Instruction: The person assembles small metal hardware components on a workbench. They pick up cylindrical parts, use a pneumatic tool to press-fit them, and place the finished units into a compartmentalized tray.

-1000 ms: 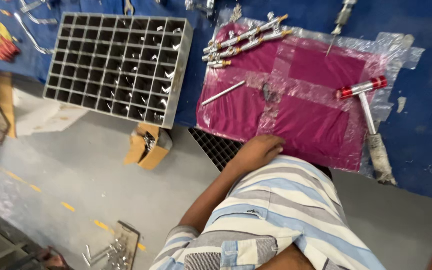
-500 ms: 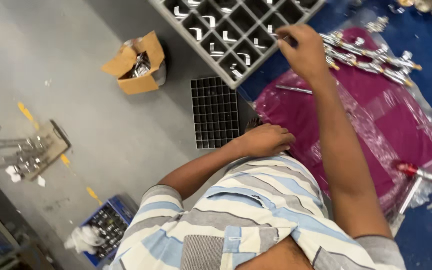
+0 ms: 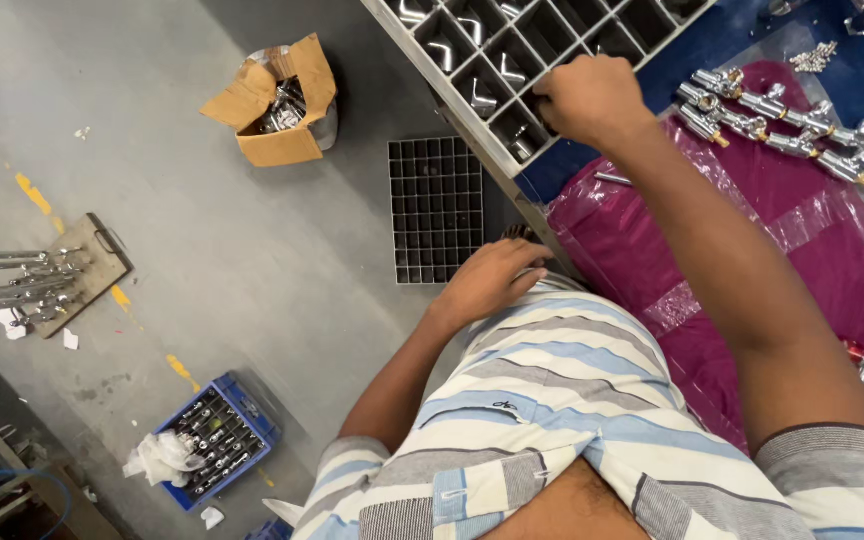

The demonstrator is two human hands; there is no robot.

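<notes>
Two hands [image 3: 592, 100], one compartment tray [image 3: 432, 45]

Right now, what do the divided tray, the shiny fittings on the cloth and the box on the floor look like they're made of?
The divided tray looks like grey sheet metal: thin, dull, straight partitions. The fittings look like chrome-plated metal, mirror-bright, with small brass-coloured tips. The box is brown cardboard, with torn, bent flaps. The right hand reaches into the tray; what it holds is hidden.

Blue work table [image 3: 742, 30] — covered by a magenta cloth under clear plastic [image 3: 652, 230], on which chrome fittings [image 3: 782, 115] are laid; a grey compartment tray [image 3: 532, 50] is set beside. Grey floor [image 3: 202, 250] — cardboard box [image 3: 277, 100], metal grid [image 3: 437, 210], blue crate [image 3: 214, 438], wooden board [image 3: 82, 270].
</notes>
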